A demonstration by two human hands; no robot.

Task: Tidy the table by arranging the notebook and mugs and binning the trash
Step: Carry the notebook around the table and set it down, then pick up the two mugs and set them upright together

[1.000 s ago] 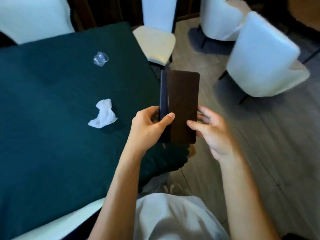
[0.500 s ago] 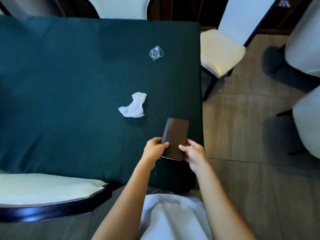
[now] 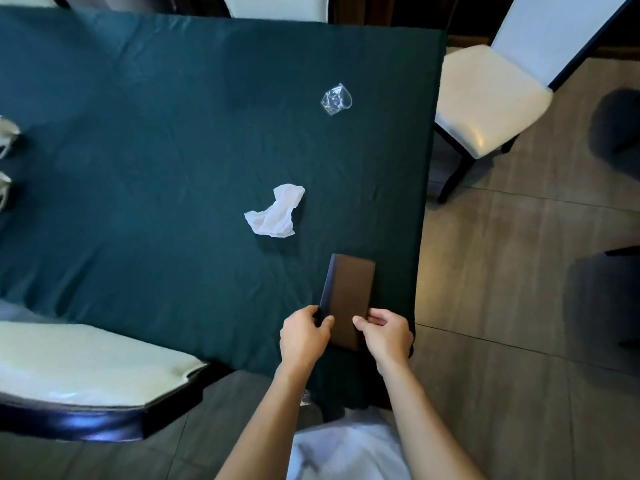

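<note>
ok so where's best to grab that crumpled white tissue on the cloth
Pinch the crumpled tissue from above at its raised bunched middle, where the folds stand clear of the green tablecloth. Its flat left tail offers little to catch. The left hand is probably nearer.

A matt, faintly creased green cloth (image 3: 156,174) covered the worktop. The notebook (image 3: 349,299) had a smooth, matt brown cover. The tissue (image 3: 275,213) was soft crumpled white paper; the wrapper (image 3: 335,99) clear, shiny crinkled plastic. The chair (image 3: 485,98) seat looked glossy cream, its frame dark lacquer.
</note>
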